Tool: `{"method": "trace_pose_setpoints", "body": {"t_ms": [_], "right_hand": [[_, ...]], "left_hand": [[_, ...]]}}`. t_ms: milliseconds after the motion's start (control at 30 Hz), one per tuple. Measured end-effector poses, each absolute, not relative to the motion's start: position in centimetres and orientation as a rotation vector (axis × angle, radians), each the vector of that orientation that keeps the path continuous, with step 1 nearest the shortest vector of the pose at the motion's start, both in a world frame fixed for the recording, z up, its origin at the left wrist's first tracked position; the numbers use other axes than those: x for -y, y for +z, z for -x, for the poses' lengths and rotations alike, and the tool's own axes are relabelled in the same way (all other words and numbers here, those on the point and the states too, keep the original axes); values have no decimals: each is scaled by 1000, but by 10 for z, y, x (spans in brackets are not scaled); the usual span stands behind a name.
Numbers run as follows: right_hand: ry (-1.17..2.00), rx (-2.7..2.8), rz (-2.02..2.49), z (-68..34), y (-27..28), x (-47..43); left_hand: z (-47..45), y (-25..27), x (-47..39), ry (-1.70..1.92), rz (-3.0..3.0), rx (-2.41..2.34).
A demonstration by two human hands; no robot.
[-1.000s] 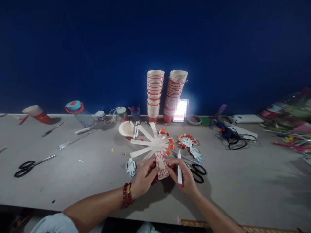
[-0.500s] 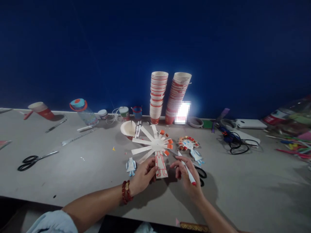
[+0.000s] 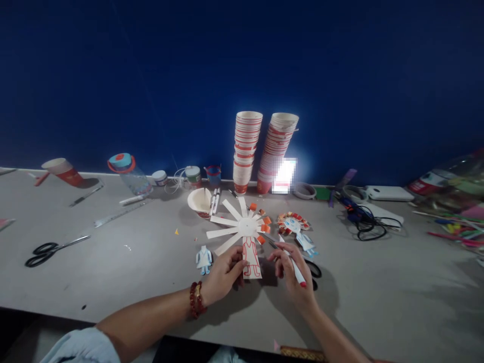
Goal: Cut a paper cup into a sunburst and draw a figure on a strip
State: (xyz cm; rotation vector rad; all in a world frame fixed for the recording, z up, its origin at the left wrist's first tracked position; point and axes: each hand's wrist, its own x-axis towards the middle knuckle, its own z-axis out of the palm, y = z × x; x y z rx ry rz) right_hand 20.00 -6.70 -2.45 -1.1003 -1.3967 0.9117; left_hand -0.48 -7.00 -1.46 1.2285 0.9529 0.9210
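A paper cutout figure (image 3: 251, 254), with a dress and feet drawn in red, is pinched along its left edge by my left hand (image 3: 227, 272). White strips fan out from its round centre, and those on the right end in orange curls. My right hand (image 3: 295, 272) grips a white marker (image 3: 296, 267) with a red end, just right of the figure. Behind that hand lie scissors (image 3: 314, 268), partly hidden. A finished-looking paper doll (image 3: 293, 227) with a drawn blue face lies further right. Left of my left hand rests a small blue-outlined paper body (image 3: 204, 259).
Two tall stacks of paper cups (image 3: 247, 151) stand by the blue wall. A cut cup (image 3: 199, 200), markers (image 3: 215, 200) and a water bottle (image 3: 130, 174) are left of them. Another pair of scissors (image 3: 55, 248) lies far left. Tangled black cable (image 3: 365, 222) is at right.
The paper figure has shifted slightly to the right and tilts a little differently in my left hand. My right hand, still with the marker, has moved very slightly right.
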Motion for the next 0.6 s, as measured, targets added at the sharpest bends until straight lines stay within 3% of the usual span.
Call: {"method": "trace_pose_setpoints", "body": {"t_ms": [600], "right_hand": [[785, 1731, 1084, -190, -18, 71]], "left_hand": [[6, -13, 69, 928, -1191, -865]]}}
